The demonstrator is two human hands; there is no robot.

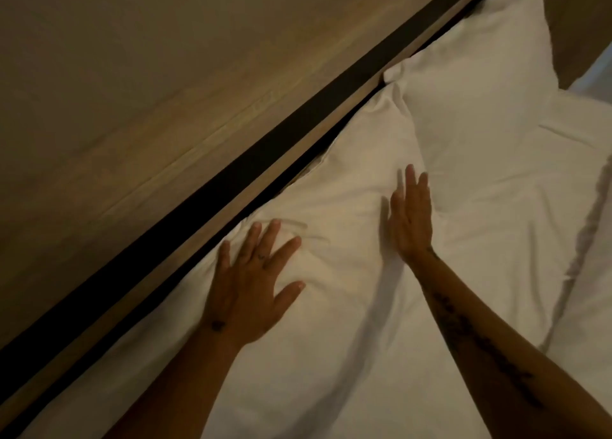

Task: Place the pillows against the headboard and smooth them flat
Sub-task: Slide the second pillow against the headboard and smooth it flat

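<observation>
Two white pillows lie side by side along the wooden headboard [165, 114], which runs diagonally from lower left to upper right. The near pillow [344, 187] is under both hands. My left hand [255, 283] lies flat on its left part close to the headboard, fingers spread. My right hand [410, 213] rests on edge at its right side, fingers straight and together, beside the seam with the far pillow [480, 101]. Neither hand holds anything. The far pillow overlaps the near one's upper corner.
A dark strip [251, 160] and a narrow gap run between headboard and pillows. White bedding [583, 306] lies to the right of the pillows. A brown floor or wall patch [579, 15] shows at the upper right.
</observation>
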